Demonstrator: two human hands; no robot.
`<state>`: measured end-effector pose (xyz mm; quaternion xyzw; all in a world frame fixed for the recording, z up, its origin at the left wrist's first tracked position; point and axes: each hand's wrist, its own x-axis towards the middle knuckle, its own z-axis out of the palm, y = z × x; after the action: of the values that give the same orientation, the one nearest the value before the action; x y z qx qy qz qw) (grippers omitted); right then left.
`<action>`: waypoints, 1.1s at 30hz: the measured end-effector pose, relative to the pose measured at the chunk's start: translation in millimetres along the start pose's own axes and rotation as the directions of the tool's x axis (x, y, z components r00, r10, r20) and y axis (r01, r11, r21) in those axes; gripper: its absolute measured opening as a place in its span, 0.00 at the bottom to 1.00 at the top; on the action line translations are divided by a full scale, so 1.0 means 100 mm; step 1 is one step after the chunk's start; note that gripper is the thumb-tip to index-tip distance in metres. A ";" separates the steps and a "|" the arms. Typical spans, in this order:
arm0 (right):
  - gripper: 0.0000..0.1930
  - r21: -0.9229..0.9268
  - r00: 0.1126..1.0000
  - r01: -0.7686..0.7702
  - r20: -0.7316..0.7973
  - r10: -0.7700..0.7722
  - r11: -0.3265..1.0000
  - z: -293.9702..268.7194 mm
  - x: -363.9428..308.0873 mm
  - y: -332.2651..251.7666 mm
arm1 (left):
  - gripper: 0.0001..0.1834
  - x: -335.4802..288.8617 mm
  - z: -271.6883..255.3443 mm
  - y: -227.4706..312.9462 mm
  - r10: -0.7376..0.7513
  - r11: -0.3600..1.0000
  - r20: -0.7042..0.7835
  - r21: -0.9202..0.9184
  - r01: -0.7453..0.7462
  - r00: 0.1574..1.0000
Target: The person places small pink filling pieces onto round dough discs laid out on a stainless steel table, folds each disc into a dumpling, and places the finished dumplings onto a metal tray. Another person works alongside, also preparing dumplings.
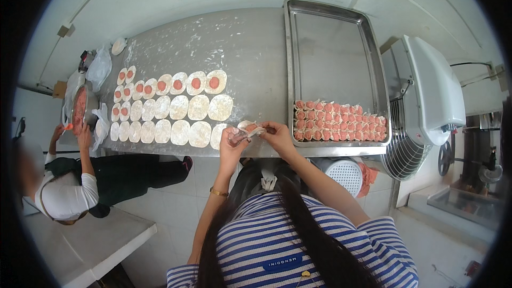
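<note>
Just over the table's front edge, my left hand [233, 140] is closed around a dumpling wrapper with pink meat filling [248, 126]. My right hand [278, 137] pinches the right side of that same wrapper. A shiny, partly see-through piece shows at my left fingers; its kind I cannot make out. Left of my hands, rows of round dough wrappers [198, 106] lie on the floured steel table [256, 48]. Dabs of meat sit on the far rows and on a couple of wrappers at the left. To my right, open-topped filled dumplings [341, 122] stand packed in the near part of a metal tray [288, 58].
A co-worker [69, 189] stands at the left, with one hand at a bowl of minced meat [80, 109] and an orange-tipped tool in the other. Plastic bags [100, 69] lie near the bowl. A white mixer [426, 85] with a wire guard stands right of the tray. Below the table is a perforated white stool [344, 177].
</note>
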<state>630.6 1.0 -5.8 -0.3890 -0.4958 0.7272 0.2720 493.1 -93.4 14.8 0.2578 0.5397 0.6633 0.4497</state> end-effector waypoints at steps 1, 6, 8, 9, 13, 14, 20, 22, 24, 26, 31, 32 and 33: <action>0.12 -0.064 1.000 -0.008 -0.025 0.006 0.998 -0.01 0.02 0.00 | 0.11 -0.02 0.03 0.06 -0.016 1.000 -0.022 -0.009 0.015 1.000; 0.16 -0.505 0.981 0.168 0.000 -0.194 0.847 0.00 0.04 -0.13 | 0.10 0.06 -0.08 -0.05 -0.176 0.959 -0.022 0.221 0.177 0.984; 0.16 -0.587 0.960 0.255 0.059 -0.273 0.769 0.01 0.03 -0.14 | 0.09 0.11 -0.12 -0.17 -0.120 0.895 -0.029 0.430 0.121 0.992; 0.16 -0.607 0.946 0.303 0.100 -0.308 0.734 0.00 0.02 -0.13 | 0.08 0.11 -0.14 -0.22 -0.001 0.853 0.010 0.522 -0.004 1.000; 0.15 -0.642 0.932 0.347 0.150 -0.331 0.683 -0.01 -0.04 -0.13 | 0.08 0.10 -0.04 -0.18 0.218 0.714 0.135 0.653 -0.252 0.967; 0.15 -0.654 0.941 0.324 0.147 -0.306 0.684 -0.01 -0.03 -0.11 | 0.09 0.10 -0.02 -0.16 0.221 0.718 0.139 0.647 -0.257 0.965; 0.13 -0.698 0.914 0.396 0.240 -0.326 0.597 -0.04 0.02 -0.16 | 0.13 0.09 0.06 -0.10 0.011 0.782 0.020 0.623 -0.021 1.000; 0.12 -0.698 0.904 0.418 0.256 -0.343 0.581 -0.04 0.00 -0.19 | 0.16 0.08 0.06 -0.12 0.018 0.769 0.024 0.638 -0.029 1.000; 0.12 -0.710 0.927 0.370 0.239 -0.289 0.598 -0.05 0.01 -0.19 | 0.17 0.08 0.09 -0.11 0.010 0.756 0.045 0.653 -0.037 0.999; 0.12 -0.721 0.943 0.333 0.241 -0.230 0.608 -0.06 0.03 -0.19 | 0.18 0.08 0.11 -0.07 -0.013 0.742 0.082 0.669 -0.045 0.997; 0.11 -0.704 0.921 0.384 0.342 -0.188 0.598 -0.05 0.15 -0.21 | 0.18 0.11 0.07 -0.09 -0.023 0.762 0.135 0.644 -0.070 0.991; 0.10 -0.702 0.909 0.418 0.320 -0.269 0.577 -0.06 0.15 -0.18 | 0.17 0.12 0.07 -0.06 -0.027 0.750 0.138 0.658 -0.071 0.990; 0.09 -0.701 0.889 0.450 0.297 -0.348 0.554 -0.06 0.13 -0.15 | 0.17 0.13 0.08 -0.04 -0.058 0.731 0.129 0.681 -0.046 0.990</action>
<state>628.9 19.8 2.8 -0.2973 -0.8424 0.3962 0.2122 494.6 -77.9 11.4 0.4492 0.7132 0.3976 0.3627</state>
